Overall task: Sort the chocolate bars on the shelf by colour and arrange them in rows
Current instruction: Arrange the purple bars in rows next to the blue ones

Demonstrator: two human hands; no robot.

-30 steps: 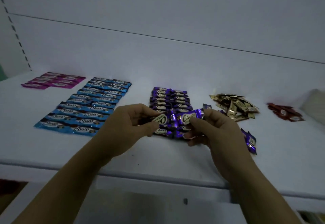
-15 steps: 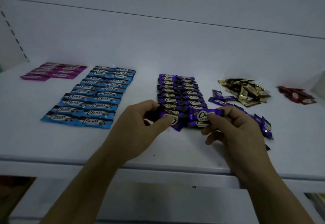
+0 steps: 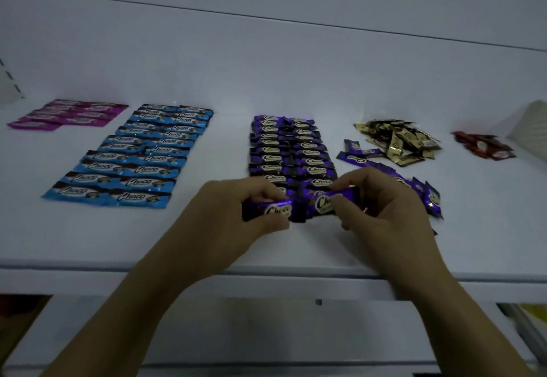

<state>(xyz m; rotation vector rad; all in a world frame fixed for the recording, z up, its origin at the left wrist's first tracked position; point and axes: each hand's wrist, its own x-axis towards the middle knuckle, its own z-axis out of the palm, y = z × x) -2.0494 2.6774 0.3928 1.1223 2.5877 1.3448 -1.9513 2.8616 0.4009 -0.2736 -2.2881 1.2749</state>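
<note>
Purple: your left hand [image 3: 236, 214] pinches the left bar [image 3: 275, 210], your right hand [image 3: 381, 208] the right bar [image 3: 321, 202], at the purple rows' [image 3: 290, 151] near end on the shelf [image 3: 118, 237]. Hasty placement could knock rows askew.

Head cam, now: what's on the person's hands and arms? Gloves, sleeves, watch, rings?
Nothing worn that shows. The left hand and right hand are ungloved, with no rings visible in the dim light. The left forearm and right forearm are uncovered down to the frame edge: no sleeves, watch or bands.
</note>
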